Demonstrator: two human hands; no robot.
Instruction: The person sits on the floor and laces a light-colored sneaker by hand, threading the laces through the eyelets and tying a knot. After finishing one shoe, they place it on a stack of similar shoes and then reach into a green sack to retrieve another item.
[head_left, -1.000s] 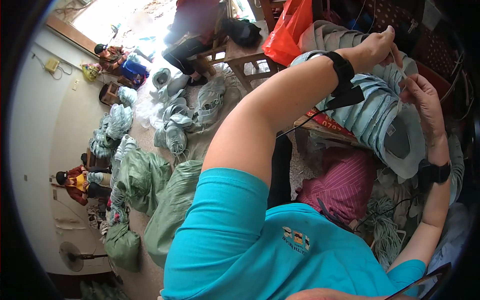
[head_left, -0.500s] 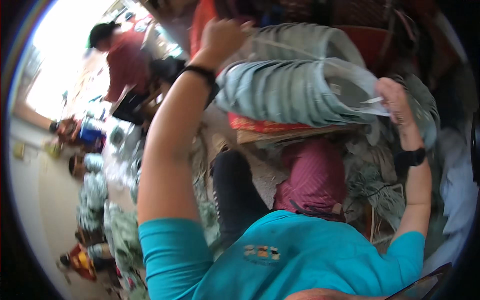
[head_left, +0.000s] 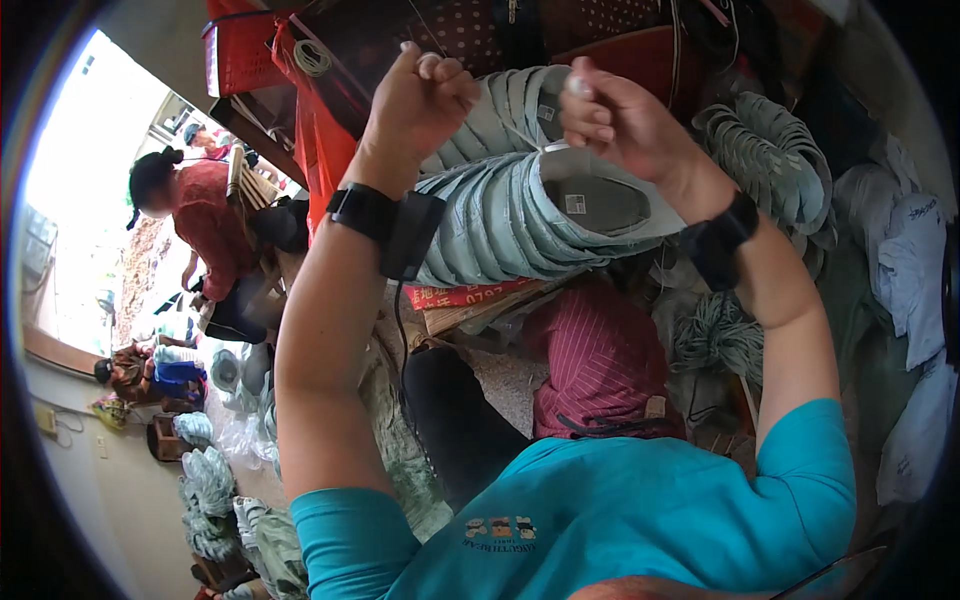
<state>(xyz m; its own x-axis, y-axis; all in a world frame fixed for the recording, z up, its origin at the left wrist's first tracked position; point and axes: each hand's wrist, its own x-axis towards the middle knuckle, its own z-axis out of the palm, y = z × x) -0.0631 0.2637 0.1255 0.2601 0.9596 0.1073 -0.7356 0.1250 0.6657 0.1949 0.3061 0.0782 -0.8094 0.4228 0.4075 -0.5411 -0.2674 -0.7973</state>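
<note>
Two rows of nested pale grey-green shoe uppers lie in front of me, a near row (head_left: 480, 225) and a far row (head_left: 495, 105). My left hand (head_left: 425, 100) is closed over the left part of the far row, its fingers curled. My right hand (head_left: 625, 125) hovers above the open end of the near row, fingers curled and thumb raised. A thin whitish strip (head_left: 520, 134) runs between the hands over the rows. Whether either hand grips it is hidden. Inside the front upper is a small pale label (head_left: 575, 204).
A wooden board (head_left: 480, 312) with red printed sheeting supports the rows. Another curved row of uppers (head_left: 780, 165) lies at right, above a bundle of green cords (head_left: 715, 335). A red bag (head_left: 322, 150) hangs beyond my left hand. A person in red (head_left: 215, 225) sits at left.
My right hand has left the white edge at the near row's right end and moved up and left, closer to my left hand. My view has shifted, showing more on the right.
</note>
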